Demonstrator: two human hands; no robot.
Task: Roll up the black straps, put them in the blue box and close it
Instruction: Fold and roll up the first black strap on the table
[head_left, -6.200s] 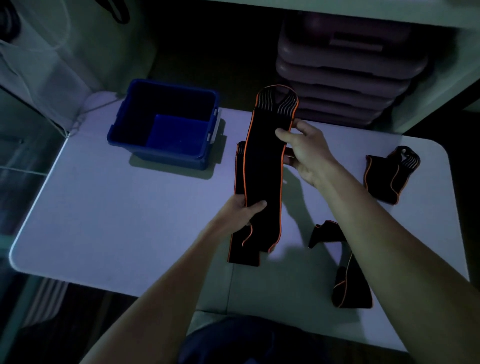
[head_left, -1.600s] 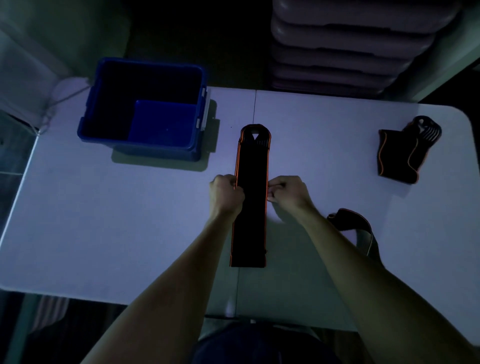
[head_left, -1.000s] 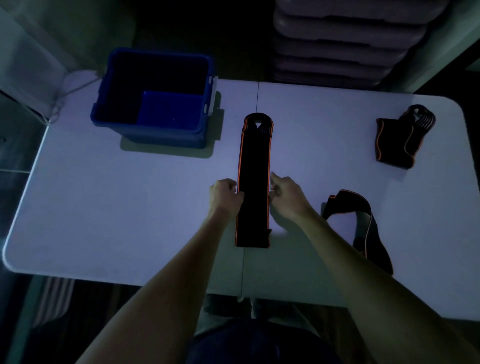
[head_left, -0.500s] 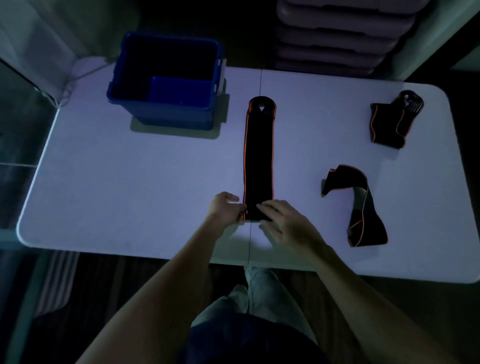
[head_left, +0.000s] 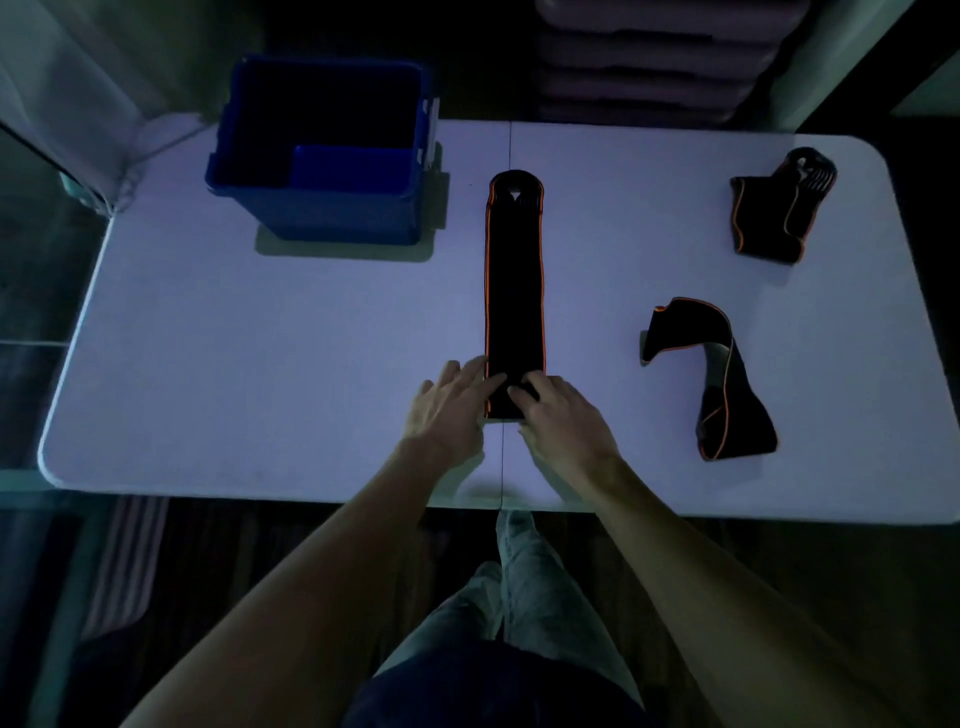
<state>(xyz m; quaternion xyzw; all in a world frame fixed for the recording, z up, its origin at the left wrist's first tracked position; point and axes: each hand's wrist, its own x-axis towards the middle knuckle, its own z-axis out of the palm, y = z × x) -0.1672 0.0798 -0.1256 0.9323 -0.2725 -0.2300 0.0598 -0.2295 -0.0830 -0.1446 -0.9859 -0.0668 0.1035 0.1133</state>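
Observation:
A long black strap with orange edging (head_left: 514, 280) lies flat and straight along the table's middle seam, its looped end pointing away from me. My left hand (head_left: 449, 410) and my right hand (head_left: 558, 415) both press on the strap's near end, where the fabric is folded over into a first small turn. The open blue box (head_left: 322, 208) stands at the far left of the table; no lid shows. A loosely bent strap (head_left: 722, 379) lies to the right. A folded strap (head_left: 774, 213) sits at the far right corner.
The white folding table (head_left: 270, 374) has rounded corners and its near edge is just below my hands. Stacked pale steps (head_left: 649, 57) stand behind the table. A pale cable (head_left: 156, 150) runs off the far left corner. The scene is dim.
My hands slid down the straightened strap from its middle to its near end and now pinch that end over. The strap stays flat where it was laid.

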